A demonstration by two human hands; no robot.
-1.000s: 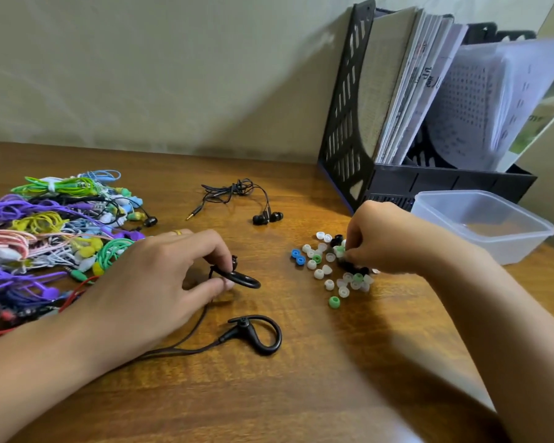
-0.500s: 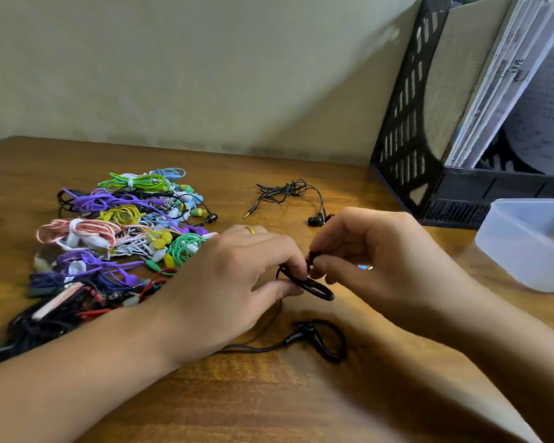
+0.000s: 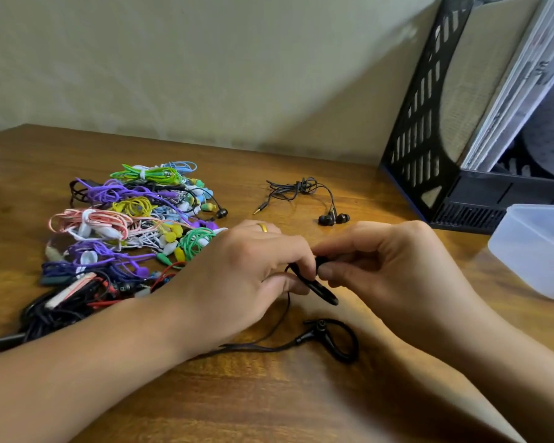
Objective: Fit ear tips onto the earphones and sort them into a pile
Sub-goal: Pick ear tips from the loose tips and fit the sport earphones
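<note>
left hand (image 3: 247, 270) pinches the black ear-hook earphone (image 3: 314, 284) steady – right hand (image 3: 394, 263) fingertips clamp something small and dark at its nozzle, probably seating a tip

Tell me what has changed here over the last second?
The right hand left the loose ear tips, now out of view, and came over to the black ear-hook earphone that the left hand grips. The other earpiece and the colourful pile stayed put.
</note>
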